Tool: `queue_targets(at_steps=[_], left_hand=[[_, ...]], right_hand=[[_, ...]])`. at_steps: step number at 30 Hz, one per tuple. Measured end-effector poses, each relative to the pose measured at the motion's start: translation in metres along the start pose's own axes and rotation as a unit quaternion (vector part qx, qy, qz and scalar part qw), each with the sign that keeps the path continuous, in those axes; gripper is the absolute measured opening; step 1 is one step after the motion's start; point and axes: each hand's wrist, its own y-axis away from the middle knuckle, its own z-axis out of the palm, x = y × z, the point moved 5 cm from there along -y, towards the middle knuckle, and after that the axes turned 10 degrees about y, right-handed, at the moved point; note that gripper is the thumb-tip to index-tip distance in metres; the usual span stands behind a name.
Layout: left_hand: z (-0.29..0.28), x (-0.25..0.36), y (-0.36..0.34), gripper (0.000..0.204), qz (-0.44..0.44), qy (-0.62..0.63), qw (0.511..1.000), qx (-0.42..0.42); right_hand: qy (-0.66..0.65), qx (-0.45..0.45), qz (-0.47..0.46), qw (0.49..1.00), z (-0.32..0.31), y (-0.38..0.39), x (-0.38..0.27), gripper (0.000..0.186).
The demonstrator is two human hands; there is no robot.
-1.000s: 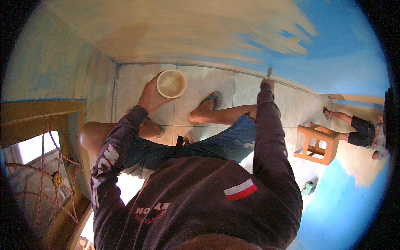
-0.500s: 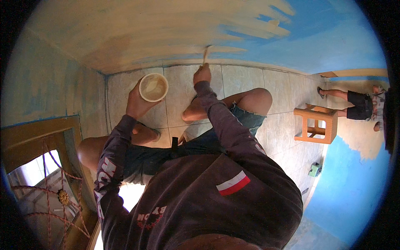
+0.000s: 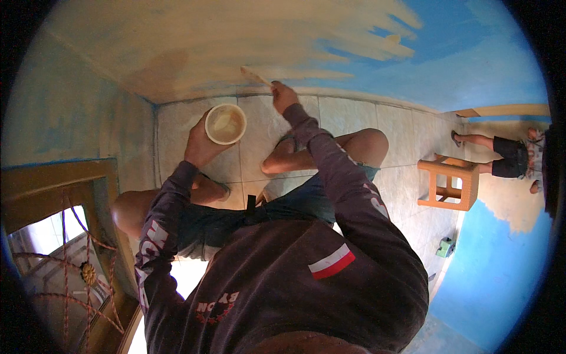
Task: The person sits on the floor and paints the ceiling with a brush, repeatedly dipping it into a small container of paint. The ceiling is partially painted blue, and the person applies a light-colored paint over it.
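Observation:
My left hand (image 3: 201,144) is closed around a round white tub (image 3: 226,124) with cream paint inside, held above the floor tiles. In my right hand (image 3: 284,97) is a paintbrush (image 3: 257,77), its handle in the closed fingers. The bristle end points left and lies close against the wall (image 3: 194,53); whether it touches, I cannot tell. Cream paint covers the wall's left part, ending in ragged streaks over bright blue on the right.
A brown plastic stool (image 3: 466,186) stands on the tiled floor (image 3: 395,177) to the right, with another person (image 3: 508,154) behind it. A small green object (image 3: 446,247) lies near the right wall. At the left is a wood-framed window (image 3: 59,171) with twisted metal bars.
My right hand has turned the paintbrush from pointing up the wall to pointing left, and has moved slightly up. The tub has shifted slightly right and down in view.

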Motion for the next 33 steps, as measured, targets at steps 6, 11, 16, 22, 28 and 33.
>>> queue_targets(at_steps=[6,11,16,22,28,33], left_hand=[[-0.005,0.000,0.003,0.079,-0.012,-0.013,1.000,0.007],[-0.008,-0.003,0.005,0.079,0.003,-0.026,1.000,0.018],[-0.002,-0.001,0.003,0.079,-0.003,-0.036,0.999,0.012],[-0.006,0.002,0.006,0.078,-0.009,-0.024,1.000,0.014],[-0.003,-0.006,0.003,0.078,0.001,-0.046,0.999,0.017],[0.003,-0.007,0.000,0.080,0.021,-0.046,0.999,0.008]], right_hand=[[0.065,0.014,-0.002,0.998,-0.059,0.000,0.097,0.026],[0.154,-0.030,0.026,0.987,-0.118,0.012,0.171,0.026],[0.241,-0.043,0.130,0.961,-0.166,0.027,0.257,0.023],[0.298,-0.093,0.295,0.903,-0.191,0.054,0.302,0.026],[0.343,-0.026,0.337,0.876,-0.191,0.063,0.325,0.036],[0.291,-0.001,0.376,0.880,-0.144,0.023,0.270,0.028]])
